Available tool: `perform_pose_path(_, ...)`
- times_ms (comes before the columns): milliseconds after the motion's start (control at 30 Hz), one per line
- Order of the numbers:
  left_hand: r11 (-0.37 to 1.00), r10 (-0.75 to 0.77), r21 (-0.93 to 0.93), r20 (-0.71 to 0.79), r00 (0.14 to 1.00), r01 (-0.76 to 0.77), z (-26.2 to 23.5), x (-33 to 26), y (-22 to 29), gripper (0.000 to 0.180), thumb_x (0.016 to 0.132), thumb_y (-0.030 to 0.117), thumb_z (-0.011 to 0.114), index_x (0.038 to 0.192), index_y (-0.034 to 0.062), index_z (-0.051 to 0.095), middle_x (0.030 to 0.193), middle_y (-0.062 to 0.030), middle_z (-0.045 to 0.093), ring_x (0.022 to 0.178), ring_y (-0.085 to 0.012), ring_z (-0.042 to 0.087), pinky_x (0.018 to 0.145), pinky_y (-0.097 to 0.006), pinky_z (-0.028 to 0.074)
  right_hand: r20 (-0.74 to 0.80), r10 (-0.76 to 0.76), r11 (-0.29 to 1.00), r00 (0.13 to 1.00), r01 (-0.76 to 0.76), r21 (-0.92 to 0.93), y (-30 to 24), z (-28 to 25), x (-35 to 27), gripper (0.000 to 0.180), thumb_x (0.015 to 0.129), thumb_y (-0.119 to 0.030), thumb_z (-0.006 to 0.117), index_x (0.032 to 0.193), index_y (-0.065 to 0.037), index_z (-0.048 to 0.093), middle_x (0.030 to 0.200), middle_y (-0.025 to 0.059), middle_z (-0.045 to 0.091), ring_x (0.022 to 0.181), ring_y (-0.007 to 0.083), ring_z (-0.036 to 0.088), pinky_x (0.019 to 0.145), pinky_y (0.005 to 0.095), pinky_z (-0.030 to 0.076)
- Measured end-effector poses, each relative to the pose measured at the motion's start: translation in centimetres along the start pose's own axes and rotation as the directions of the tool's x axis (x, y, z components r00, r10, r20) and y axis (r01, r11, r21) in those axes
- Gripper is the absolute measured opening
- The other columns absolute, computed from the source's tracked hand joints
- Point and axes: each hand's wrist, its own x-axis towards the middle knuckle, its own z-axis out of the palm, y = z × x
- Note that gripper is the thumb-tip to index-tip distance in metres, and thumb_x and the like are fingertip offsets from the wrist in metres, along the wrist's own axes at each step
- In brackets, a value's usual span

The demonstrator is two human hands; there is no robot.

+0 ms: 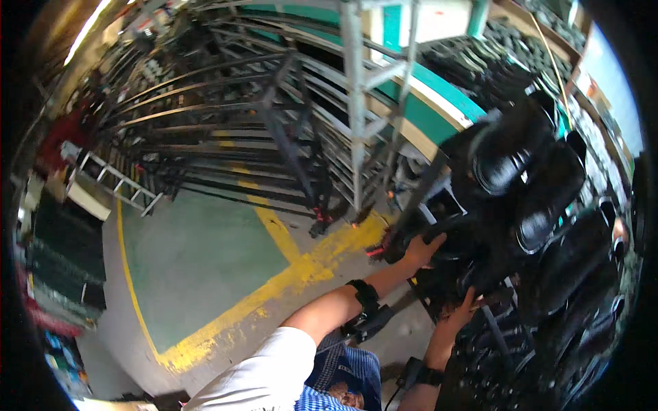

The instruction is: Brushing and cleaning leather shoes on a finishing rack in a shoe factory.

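My left hand (pixel 421 253) reaches to the right and grips a black shoe (pixel 460 240) at its near left side. Its outline merges with the dark things behind it. My right hand (pixel 460 315) is lower and nearer, with its fingers closed at the bottom of the same dark shape; its fingertips are partly hidden. Just beyond and to the right, black shoes with shiny toes, one of them a large shoe (pixel 504 161), stand in rows on a rack. Both wrists wear black straps.
A tall metal rack frame (pixel 355 103) stands ahead, with dark slanted rack bars (pixel 226 147) to its left. Yellow lines (pixel 226 312) mark the green and grey floor. A small pale ladder-like frame (pixel 120 181) and dark green stacks (pixel 65 246) are at the left.
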Motion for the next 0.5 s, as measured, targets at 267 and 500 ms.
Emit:
perform_pose_path(267,0.985,0.084,-0.137,-0.176,0.981,-0.108,-4.0,-2.0,0.3,0.071,0.068,0.051,0.067,0.115,0.0031,0.044,0.103,-0.0101,0.053,0.089,-0.0251,0.057,0.068,-0.040,0.054,0.054,-0.004,0.997,0.999,0.008,-0.077,-0.2,4.4,-1.0,0.068,0.072,-0.043,0.064,0.130,-0.023,0.035,0.089,0.0064,0.044,0.052,0.0131,0.041,0.037,0.0240,0.029)
perform_pose_path(500,0.984,0.083,-0.141,-0.153,0.985,-0.105,-3.4,-4.4,1.4,0.063,0.069,0.044,0.068,0.109,-0.0008,0.050,0.105,-0.0134,0.051,0.088,-0.0255,0.057,0.060,-0.041,0.057,0.205,-0.238,0.860,0.949,0.304,-0.410,2.1,-0.9,-3.2,0.041,0.084,-0.024,0.053,0.122,-0.010,0.045,0.123,0.0135,0.041,0.084,0.0209,0.058,0.061,0.0295,0.044)
